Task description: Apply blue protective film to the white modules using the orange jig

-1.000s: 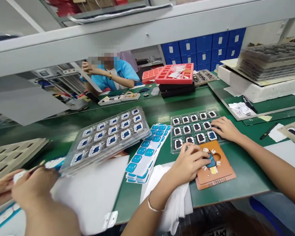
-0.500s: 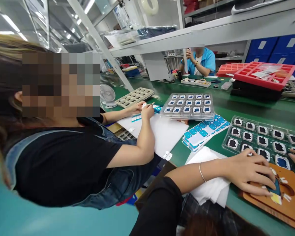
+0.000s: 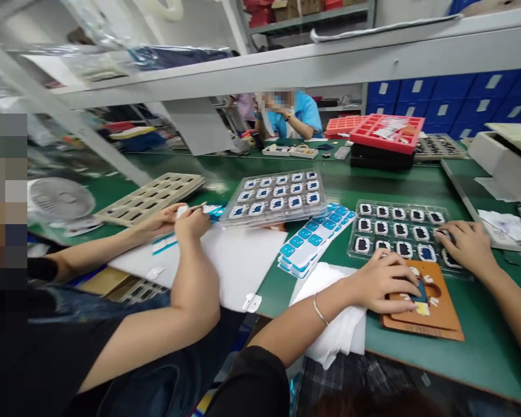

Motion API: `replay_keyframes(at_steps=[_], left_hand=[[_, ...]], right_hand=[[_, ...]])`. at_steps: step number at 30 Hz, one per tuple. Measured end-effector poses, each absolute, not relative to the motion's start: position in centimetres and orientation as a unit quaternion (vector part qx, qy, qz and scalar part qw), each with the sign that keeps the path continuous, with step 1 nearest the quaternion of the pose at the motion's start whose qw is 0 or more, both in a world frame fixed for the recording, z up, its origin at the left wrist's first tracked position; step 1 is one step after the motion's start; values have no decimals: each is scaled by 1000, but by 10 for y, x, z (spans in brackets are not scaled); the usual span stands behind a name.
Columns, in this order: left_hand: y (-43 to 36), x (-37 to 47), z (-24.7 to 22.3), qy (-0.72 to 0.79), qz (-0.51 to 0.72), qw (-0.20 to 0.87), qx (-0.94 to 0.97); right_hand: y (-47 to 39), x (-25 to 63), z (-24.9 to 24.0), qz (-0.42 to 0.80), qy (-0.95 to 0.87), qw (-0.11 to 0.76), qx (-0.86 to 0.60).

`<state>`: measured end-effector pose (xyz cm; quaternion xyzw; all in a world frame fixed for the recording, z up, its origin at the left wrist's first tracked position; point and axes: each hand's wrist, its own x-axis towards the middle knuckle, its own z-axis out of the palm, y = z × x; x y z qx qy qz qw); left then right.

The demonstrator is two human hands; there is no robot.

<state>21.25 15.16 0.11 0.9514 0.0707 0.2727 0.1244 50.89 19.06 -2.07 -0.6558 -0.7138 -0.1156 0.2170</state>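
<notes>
Green bench (image 3: pixel 481 324) beneath a white shelf beam (image 3: pixel 286 69). Nearest, at the front edge, an orange board (image 3: pixel 447 315) under the left hand (image 3: pixel 384 282), with fingers loosely spread and fingertips on a dark teal piece (image 3: pixel 420 291); apparently pressing or steadying rather than gripping. At the right end of a clear tray (image 3: pixel 353 231), the right hand (image 3: pixel 469 246), fingers partly bent; impossible to tell how far closed, or whether around a part. Inside that tray, rows of white-framed parts with dark centers, one center bluer. Just left of the board, a white cloth (image 3: pixel 327 307); beyond it, blue sticker sheets (image 3: pixel 306 238) beside stacked clear trays (image 3: pixel 278 218), the top one filled with blue-centered parts. Farther left, a co-worker's hand (image 3: pixel 191 223) near a beige pocketed tray (image 3: pixel 132 219). Behind, a red compartment tray (image 3: pixel 384 141) with small bags (image 3: pixel 393 128) inside, atop black trays (image 3: pixel 380 157). Farthest, labeled blue bins (image 3: pixel 454 87), contents hidden.
</notes>
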Motion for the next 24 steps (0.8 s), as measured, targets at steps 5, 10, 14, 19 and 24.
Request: replay_keyframes(at_steps=[5, 10, 14, 19, 24], left_hand=[[151, 210, 0, 62, 318, 157, 933], [150, 209, 1, 61, 323, 168, 930], [151, 208, 3, 50, 332, 167, 927], [151, 207, 3, 46, 334, 162, 927], [151, 208, 5, 41, 336, 151, 929]], right_hand=[[191, 517, -11, -91, -668, 220, -705], [189, 512, -9, -40, -663, 227, -712], [185, 497, -13, 14, -680, 245, -691], [190, 494, -13, 71, -647, 318, -689], [174, 486, 9, 145, -626, 416, -644]])
